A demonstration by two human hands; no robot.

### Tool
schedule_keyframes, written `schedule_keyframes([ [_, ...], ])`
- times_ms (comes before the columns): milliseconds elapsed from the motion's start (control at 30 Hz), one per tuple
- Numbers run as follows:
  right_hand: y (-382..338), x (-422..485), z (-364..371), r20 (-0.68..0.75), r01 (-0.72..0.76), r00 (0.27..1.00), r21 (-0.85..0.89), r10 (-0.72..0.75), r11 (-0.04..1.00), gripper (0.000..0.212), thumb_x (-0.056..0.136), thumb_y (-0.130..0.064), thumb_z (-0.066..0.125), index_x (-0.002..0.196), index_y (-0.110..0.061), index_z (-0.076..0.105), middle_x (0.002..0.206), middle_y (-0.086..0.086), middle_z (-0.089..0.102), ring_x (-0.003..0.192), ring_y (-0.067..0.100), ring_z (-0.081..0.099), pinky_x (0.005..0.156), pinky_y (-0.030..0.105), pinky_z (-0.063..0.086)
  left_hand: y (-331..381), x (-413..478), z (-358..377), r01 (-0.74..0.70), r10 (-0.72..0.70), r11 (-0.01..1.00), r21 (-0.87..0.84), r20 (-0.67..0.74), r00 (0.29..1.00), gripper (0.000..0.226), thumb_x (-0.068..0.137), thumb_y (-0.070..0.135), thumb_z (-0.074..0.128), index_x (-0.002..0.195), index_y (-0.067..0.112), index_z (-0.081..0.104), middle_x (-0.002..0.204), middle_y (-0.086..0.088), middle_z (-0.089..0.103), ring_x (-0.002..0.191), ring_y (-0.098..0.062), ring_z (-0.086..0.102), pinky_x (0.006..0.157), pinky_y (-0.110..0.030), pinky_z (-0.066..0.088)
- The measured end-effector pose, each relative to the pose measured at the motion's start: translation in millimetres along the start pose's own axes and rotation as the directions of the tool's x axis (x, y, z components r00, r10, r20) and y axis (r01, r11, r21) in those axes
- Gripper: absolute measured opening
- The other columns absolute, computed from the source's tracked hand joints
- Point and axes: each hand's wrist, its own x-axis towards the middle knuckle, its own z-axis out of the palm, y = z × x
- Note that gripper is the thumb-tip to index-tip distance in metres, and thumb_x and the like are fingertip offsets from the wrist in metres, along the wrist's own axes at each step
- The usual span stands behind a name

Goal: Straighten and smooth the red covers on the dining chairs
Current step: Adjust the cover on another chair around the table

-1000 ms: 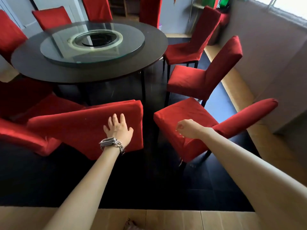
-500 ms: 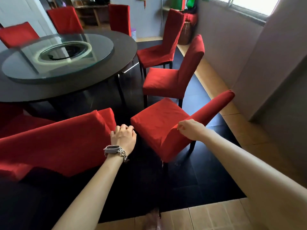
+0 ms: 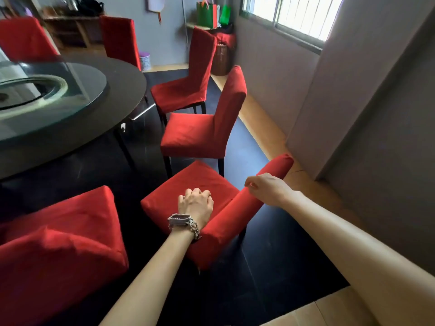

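- dining room, window (image 3: 294, 15) at right, round table (image 3: 131, 90) at left ringed by red-covered chairs
- next chair along (image 3: 195, 135) looks smooth already
- nearest chair (image 3: 200, 182), between the arms, shows seat creases, so its cover seems left to do
- left hand (image 3: 196, 204) curled in a fist over that seat
- right hand (image 3: 268, 188) apart from it, fingers bent at the backrest (image 3: 235, 220) top; whether it pinches cloth i cannot tell

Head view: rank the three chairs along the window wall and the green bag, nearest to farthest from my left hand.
1. Near chair, under the left hand.
2. Middle chair, just beyond it.
3. Far chair, beside the table.
4. Green bag, up in the back corner.
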Motion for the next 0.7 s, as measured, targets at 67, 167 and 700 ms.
schedule_keyframes([
  [67, 15, 17, -12, -0.016, -0.022, 1.0, 0.017, 0.022, 1.0, 0.033, 0.099, -0.022, 0.038, 0.123, -0.022, 0.06, 0.121, 0.009, 0.061, 0.108, 0.027, 0.058, 0.086, 0.03, 0.043, 17, 26, 1, -0.023, 0.023, 1.0, 0.009, 0.015, 1.0, 0.035, 0.1, 0.034, 0.032, 0.119, 0.023, 0.06, 0.123, -0.002, 0.057, 0.117, -0.024, 0.046, 0.094, -0.036, 0.035],
  [167, 36, 36, -22, -0.021, -0.048, 0.999, 0.034, 0.049, 0.998, 0.032, 0.099, -0.022, 0.039, 0.123, -0.023, 0.059, 0.118, 0.012, 0.06, 0.104, 0.028, 0.059, 0.081, 0.027, 0.04, 41, 58, 5, -0.049, 0.048, 0.998, 0.03, 0.046, 0.998, 0.036, 0.1, 0.034, 0.033, 0.122, 0.023, 0.059, 0.125, -0.004, 0.056, 0.119, -0.025, 0.045, 0.095, -0.037, 0.034],
  [700, 143, 106, -31, 0.069, 0.049, 0.997, -0.156, -0.038, 0.986, 0.032, 0.094, -0.02, 0.04, 0.116, -0.025, 0.062, 0.119, 0.003, 0.057, 0.111, 0.024, 0.055, 0.079, 0.027, 0.034, 105, 107, 51, 0.141, -0.15, 0.988, 0.064, 0.169, 0.974, 0.039, 0.099, 0.041, 0.032, 0.128, 0.024, 0.052, 0.126, -0.006, 0.056, 0.121, -0.028, 0.046, 0.096, -0.04, 0.034],
])
